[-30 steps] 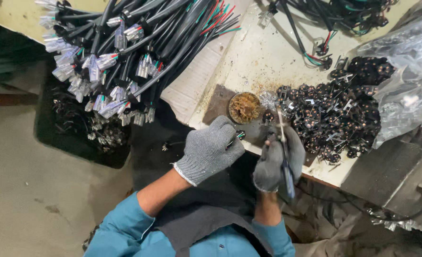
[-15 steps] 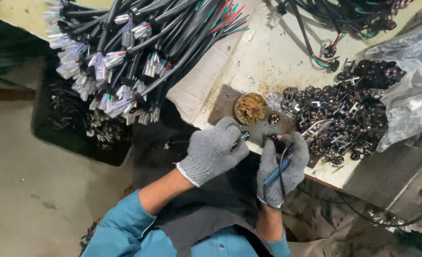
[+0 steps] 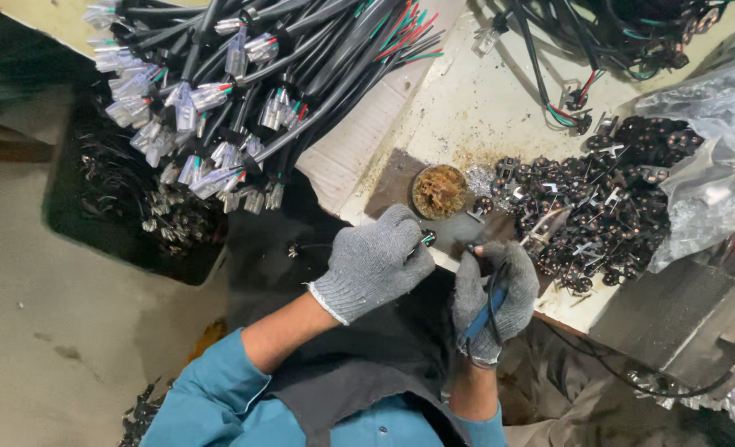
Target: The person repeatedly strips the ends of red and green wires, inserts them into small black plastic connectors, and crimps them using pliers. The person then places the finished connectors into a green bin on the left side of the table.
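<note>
Workbench surface of pale, stained cream board (image 3: 500, 108) fills the upper right of the head view, its near edge running diagonally down toward the person. Across its upper left corner lies a big bundle of black cables with red and green inner wires and clear plastic end connectors (image 3: 243, 91), the connector ends hanging past the bench edge above a dark bin of small parts (image 3: 127, 207) on the floor. At the right edge sits a crumpled clear plastic bag (image 3: 715, 157), and spilling from beside it is a heap of small black plug parts with metal prongs (image 3: 599, 207). More black cables with coloured wire tips (image 3: 599, 41) lie along the top right. Near the bench edge, on a brown patch, stands a small round tin of brownish paste (image 3: 438, 191).

Both hands wear grey knitted gloves. The left hand (image 3: 375, 265), just below the tin, is closed, with its fingertips pinched on a small dark wire end (image 3: 425, 240), which sits at the bench edge between the 2 hands. The right hand (image 3: 493, 298), just beside the heap, is wrapped tight around a blue-handled tool with a black cord (image 3: 485, 310), whose metal tip points toward the plug parts.
</note>
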Tool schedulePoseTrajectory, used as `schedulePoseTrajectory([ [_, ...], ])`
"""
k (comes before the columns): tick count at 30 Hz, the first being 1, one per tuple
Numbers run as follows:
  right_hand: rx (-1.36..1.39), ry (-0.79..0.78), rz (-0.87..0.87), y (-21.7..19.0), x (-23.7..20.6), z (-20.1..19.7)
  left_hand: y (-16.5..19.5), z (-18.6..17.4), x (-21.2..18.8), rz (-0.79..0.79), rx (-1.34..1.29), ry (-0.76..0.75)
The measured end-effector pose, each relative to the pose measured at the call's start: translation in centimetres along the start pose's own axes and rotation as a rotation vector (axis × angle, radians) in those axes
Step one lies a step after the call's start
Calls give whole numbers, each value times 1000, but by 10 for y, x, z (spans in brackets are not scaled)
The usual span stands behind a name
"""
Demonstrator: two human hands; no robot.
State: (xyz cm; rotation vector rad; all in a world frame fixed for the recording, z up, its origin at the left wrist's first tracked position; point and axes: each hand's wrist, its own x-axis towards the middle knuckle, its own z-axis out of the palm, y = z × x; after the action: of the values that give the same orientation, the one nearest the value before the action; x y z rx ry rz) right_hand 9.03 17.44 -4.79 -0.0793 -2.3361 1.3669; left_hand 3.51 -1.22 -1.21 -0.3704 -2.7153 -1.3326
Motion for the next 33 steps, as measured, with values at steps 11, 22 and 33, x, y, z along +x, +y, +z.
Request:
schedulePoseTrajectory([
  [11, -282, -8, -99, -16, 20, -4, 5, 1, 1, -2, 3, -38],
  [22, 198, 133, 170, -16, -8, -14, -9, -22, -12, 182, -157, -358],
  [33, -16, -130, 71, -19, -42, -19, 8, -20, -26, 73, -422, -252],
])
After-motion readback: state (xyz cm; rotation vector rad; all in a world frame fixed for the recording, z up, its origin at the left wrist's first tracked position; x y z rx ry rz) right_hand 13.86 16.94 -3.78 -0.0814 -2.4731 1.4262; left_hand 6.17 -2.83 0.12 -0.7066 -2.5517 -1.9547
